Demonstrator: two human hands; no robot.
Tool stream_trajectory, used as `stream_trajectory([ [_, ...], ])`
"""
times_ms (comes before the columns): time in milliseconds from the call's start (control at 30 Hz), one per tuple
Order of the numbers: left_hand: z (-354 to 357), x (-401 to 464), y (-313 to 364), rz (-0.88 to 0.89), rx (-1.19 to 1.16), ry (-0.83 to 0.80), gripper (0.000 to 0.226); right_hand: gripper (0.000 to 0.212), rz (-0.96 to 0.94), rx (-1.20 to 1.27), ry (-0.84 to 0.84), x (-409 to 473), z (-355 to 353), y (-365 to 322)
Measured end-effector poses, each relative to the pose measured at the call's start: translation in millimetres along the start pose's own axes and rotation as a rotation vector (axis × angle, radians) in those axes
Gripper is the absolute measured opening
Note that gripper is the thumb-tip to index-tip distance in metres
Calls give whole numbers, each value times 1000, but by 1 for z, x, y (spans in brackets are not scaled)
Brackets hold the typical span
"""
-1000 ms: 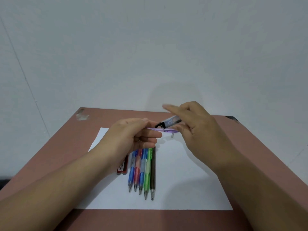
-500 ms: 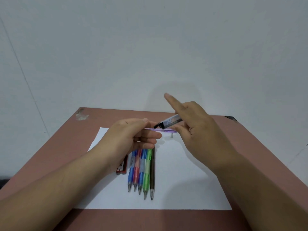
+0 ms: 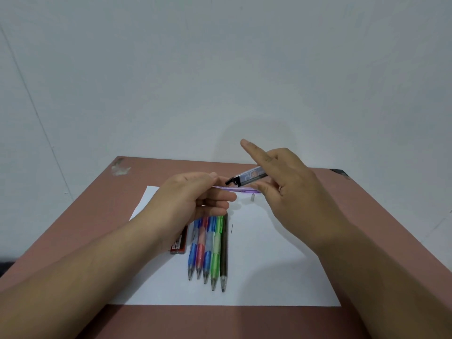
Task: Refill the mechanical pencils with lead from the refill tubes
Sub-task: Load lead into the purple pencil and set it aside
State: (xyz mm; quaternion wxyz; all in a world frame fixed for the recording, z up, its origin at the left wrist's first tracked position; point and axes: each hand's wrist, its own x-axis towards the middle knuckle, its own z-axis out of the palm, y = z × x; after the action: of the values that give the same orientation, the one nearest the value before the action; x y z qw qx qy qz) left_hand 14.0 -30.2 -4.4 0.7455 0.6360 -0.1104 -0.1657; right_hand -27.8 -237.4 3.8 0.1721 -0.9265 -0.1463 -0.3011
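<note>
My left hand (image 3: 195, 199) grips a purple mechanical pencil (image 3: 238, 189), held level above the white paper (image 3: 269, 265). My right hand (image 3: 288, 187) pinches a grey lead refill tube (image 3: 247, 178), tilted with its open black cap down-left, just over the pencil; the index finger sticks up. A small pencil cap (image 3: 252, 197) lies on the paper under the pencil's right end. A thin lead piece (image 3: 231, 228) lies beside a row of several pencils (image 3: 210, 245), blue, red, blue, green and dark, tips toward me. A red refill tube (image 3: 179, 243) lies partly under my left wrist.
The paper lies on a reddish-brown table (image 3: 367, 228) pushed against a white wall. A worn patch (image 3: 120, 167) marks the table's far left corner and a dark piece (image 3: 340, 172) the far right corner.
My right index finger has lifted off the refill tube and now points up. A thin lead piece now shows on the paper beside the dark pencil. Both hands stay in place.
</note>
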Motion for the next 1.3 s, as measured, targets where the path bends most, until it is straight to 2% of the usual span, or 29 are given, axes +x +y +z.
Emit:
stream_trajectory([
  [267, -2, 0, -1, 19, 16, -1, 27, 79, 41, 34, -18, 1, -3, -2],
  [400, -2, 0, -1, 21, 13, -3, 30, 48, -4, 61, 36, 0, 1, 2],
  [467, -2, 0, -1, 15, 10, -5, 30, 53, 3, 58, 37, 0, 1, 1],
  [600, -2, 0, -1, 12, 9, -2, 29, 82, 45, 37, -24, 1, -5, -4],
  [667, -2, 0, -1, 13, 2, 0, 30, 78, 45, 46, -11, 1, -4, -3],
  [767, -1, 0, -1, 16, 14, -6, 31, 55, -9, 34, 22, 0, 1, 1],
  [800, -1, 0, -1, 14, 9, -3, 31, 55, -2, 41, 24, 0, 2, 2],
  [933, -1, 1, 0, 8, 2, -3, 30, 82, 27, 26, -23, 1, -4, -3],
  [1000, -1, 1, -1, 7, 0, -1, 30, 86, 34, 31, -27, 0, -5, -5],
  [1067, -1, 0, -1, 11, -7, -2, 30, 81, 33, 49, -13, 1, -3, -3],
  [1200, -1, -1, 0, 15, 9, -18, 32, 54, -29, 45, 42, 0, 5, 7],
  [1300, -1, -1, 0, 7, -4, -18, 30, 66, -13, 23, 41, 0, 3, 4],
])
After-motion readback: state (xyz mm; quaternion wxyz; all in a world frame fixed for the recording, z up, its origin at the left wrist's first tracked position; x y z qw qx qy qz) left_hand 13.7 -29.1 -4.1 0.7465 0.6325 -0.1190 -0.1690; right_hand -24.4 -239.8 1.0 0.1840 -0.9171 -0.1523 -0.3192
